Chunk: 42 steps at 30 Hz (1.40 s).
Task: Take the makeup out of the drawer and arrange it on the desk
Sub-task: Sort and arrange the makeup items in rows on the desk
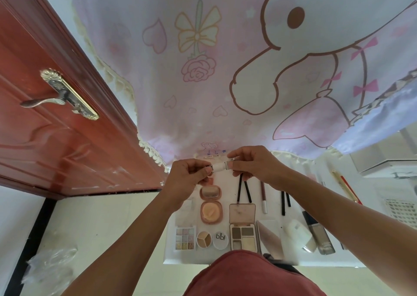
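Small white tube (pixel 217 166) held level above the bench (pixel 180 257), long axis left to right. Left hand (pixel 188 176) fingers pinch one end, right hand (pixel 255 167) fingers the other. Arranged makeup lies directly below.

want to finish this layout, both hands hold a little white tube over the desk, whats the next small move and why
Probably lower the white tube and lay it in the bare gap on the desk between the pink pencil and the black pencils. The left hand and right hand pinch its ends above makeup already laid in rows, and that gap looks free.
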Available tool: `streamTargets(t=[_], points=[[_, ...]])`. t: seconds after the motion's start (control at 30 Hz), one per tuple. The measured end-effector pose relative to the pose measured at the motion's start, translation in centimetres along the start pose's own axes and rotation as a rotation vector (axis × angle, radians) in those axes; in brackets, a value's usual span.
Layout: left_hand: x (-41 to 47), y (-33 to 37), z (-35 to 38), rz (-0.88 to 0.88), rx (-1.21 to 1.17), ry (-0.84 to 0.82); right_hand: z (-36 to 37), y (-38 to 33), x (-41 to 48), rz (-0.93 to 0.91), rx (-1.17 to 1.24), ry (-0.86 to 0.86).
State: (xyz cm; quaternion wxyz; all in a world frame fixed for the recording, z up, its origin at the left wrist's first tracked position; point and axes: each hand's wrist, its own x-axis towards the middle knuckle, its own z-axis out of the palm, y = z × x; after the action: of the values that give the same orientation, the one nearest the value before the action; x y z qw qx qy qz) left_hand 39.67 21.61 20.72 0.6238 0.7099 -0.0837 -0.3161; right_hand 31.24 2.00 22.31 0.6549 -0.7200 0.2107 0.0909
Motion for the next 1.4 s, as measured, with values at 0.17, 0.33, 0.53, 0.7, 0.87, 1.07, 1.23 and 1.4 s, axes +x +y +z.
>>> streamTargets(t=[0.17, 0.33, 0.53, 0.7, 0.87, 1.07, 1.23, 1.4], points=[[-0.1, 0.1, 0.1, 0.003, 0.011, -0.014, 0.1, 0.2, 0.1, 0.009, -0.002, 0.005], [-0.2, -0.1, 0.1, -0.004, -0.011, -0.015, 0.1, 0.5, 0.2, -0.035, 0.024, -0.014], [0.2, -1.1, 0.4, -0.059, 0.01, -0.015, -0.2, 1.4, 1.0, 0.018, 0.162, 0.049], [1.1, -2.7, 1.3, -0.106, 0.108, -0.063, -0.5, 2.9, 1.9, 0.11, 0.218, 0.101], [2.5, -5.0, 2.8, -0.164, 0.358, -0.087, -0.9, 5.2, 3.6, 0.214, 0.121, 0.111], [4.6, -7.3, 4.4, -0.163, 0.589, 0.009, -1.3, 7.5, 7.0, 0.262, 0.005, 0.132], [6.8, -9.0, 5.8, -0.208, 0.721, 0.117, -2.1, 8.8, 10.6, 0.269, -0.06, 0.084], [9.3, -10.1, 7.0, -0.275, 0.854, 0.181, -2.4, 9.4, 14.7, 0.221, -0.226, 0.001]])
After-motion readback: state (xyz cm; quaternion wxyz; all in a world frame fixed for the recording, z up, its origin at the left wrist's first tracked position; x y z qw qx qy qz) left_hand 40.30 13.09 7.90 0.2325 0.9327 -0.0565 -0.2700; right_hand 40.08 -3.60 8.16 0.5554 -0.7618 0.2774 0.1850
